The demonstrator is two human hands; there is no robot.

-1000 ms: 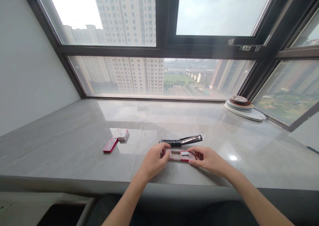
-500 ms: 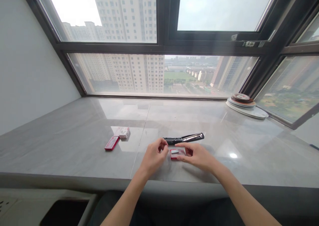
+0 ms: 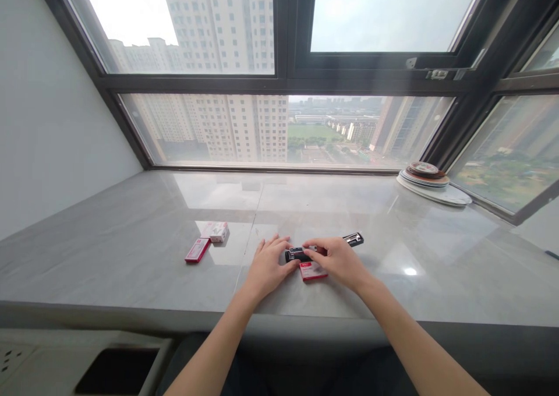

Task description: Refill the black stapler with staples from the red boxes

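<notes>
A black stapler (image 3: 294,254) lies opened out on the grey stone sill, its far arm showing past my right hand. My left hand (image 3: 269,268) grips the stapler's left end, thumb on the near side and fingers on the far side. Over the stapler's middle, my right hand (image 3: 338,261) is closed in a pinch. A small silver strip of staples seems to be at its fingertips, mostly hidden by them. Just in front of the stapler lies a red and white staple box (image 3: 313,271), below the right hand.
To the left sit another red box (image 3: 198,250) and a small white box (image 3: 219,232), close together. Several stacked plates (image 3: 430,186) stand in the right corner by the window. The sill's front edge (image 3: 305,321) runs beneath my forearms.
Both hands have moved from the staple box up to the stapler. The silver piece seen on the box is gone from there. My left hand has taken hold of the stapler's left end.
</notes>
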